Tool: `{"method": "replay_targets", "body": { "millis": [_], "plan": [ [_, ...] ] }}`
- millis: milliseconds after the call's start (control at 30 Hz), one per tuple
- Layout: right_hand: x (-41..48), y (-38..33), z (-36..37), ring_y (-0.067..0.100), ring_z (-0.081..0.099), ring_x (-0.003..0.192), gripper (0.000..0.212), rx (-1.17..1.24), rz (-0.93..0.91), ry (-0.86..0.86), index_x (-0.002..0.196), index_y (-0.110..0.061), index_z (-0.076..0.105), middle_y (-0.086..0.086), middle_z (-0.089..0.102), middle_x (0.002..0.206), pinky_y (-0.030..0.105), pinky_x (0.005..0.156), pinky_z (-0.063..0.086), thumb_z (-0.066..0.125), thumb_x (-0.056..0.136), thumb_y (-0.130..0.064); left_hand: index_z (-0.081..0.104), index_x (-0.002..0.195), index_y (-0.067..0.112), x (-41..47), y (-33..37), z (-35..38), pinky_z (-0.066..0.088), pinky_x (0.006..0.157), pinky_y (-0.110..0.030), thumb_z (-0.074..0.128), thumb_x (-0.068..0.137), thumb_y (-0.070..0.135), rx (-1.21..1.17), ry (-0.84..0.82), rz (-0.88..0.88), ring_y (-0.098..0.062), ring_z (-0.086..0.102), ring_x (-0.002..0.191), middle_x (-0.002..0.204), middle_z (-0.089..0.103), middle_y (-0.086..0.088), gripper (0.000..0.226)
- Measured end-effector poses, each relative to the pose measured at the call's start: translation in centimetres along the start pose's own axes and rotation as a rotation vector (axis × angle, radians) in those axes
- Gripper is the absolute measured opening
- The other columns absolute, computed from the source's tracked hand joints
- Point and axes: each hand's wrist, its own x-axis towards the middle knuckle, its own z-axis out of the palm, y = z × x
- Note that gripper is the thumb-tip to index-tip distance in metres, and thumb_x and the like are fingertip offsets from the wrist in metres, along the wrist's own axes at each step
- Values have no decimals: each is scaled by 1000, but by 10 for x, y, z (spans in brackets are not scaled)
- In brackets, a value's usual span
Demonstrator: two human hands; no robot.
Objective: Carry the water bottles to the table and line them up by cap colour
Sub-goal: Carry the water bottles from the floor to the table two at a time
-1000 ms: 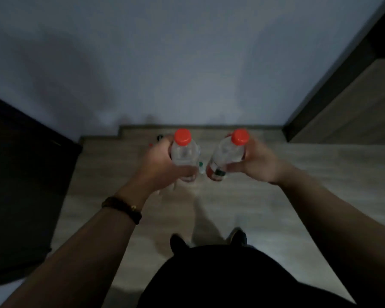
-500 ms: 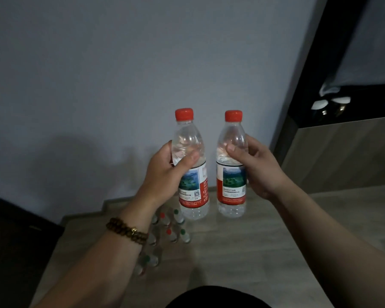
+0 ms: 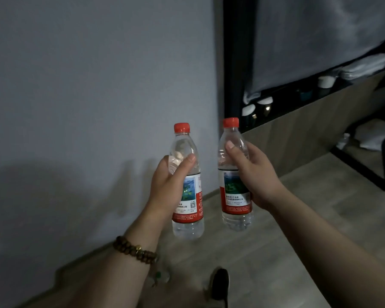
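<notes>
I hold two clear water bottles upright in front of me, each with a red cap and a red-and-picture label. My left hand (image 3: 168, 185) grips the left bottle (image 3: 188, 210) around its upper body, thumb across the front. My right hand (image 3: 255, 174) grips the right bottle (image 3: 236, 207) the same way, a little higher and further right. The two bottles hang above the wooden floor, a small gap between them. A green-capped bottle (image 3: 158, 277) lies on the floor just under my left wrist, mostly hidden.
A plain grey wall (image 3: 98, 85) fills the left. To the right stands a dark-framed wooden counter (image 3: 298, 134) with white cups and folded towels on its shelf. A black metal frame (image 3: 365, 172) sits on the floor at far right. My dark shoe (image 3: 219, 283) shows below.
The view has swung to the right, so the counter now fills more of the frame. Both bottles stay held upright. The bottles on the floor have dropped nearly out of view.
</notes>
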Motion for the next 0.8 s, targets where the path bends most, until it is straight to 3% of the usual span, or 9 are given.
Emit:
{"method": "replay_targets", "body": {
  "millis": [233,433,567,800],
  "plan": [
    [45,-11,-68,27,76,96,47,-32,-20,303,113,-22,69,9,76,103,53,91,59,71,84,-59,68,102,32,92,11,80,57,72,-38,72,66,75,22,-227,-73,-19,78,79,91,79,1,56],
    [53,-14,-136,21,77,92,34,-63,0,535,112,-26,70,3,78,101,45,85,62,67,93,-53,71,108,32,135,17,172,60,79,-39,64,73,80,44,-445,-89,-16,78,88,100,79,3,59],
    [57,-10,-192,19,77,93,38,-75,28,644,116,-27,69,0,78,102,46,87,61,67,91,-56,73,116,32,156,11,249,57,96,-49,62,75,83,41,-548,-105,-20,74,104,112,77,2,66],
    [79,-8,-330,13,76,91,24,-43,46,805,108,-38,68,-7,78,99,41,83,60,68,91,-55,72,105,38,185,3,404,58,76,-37,66,66,87,78,-611,-131,-10,77,88,98,79,10,63]
  ]
}}
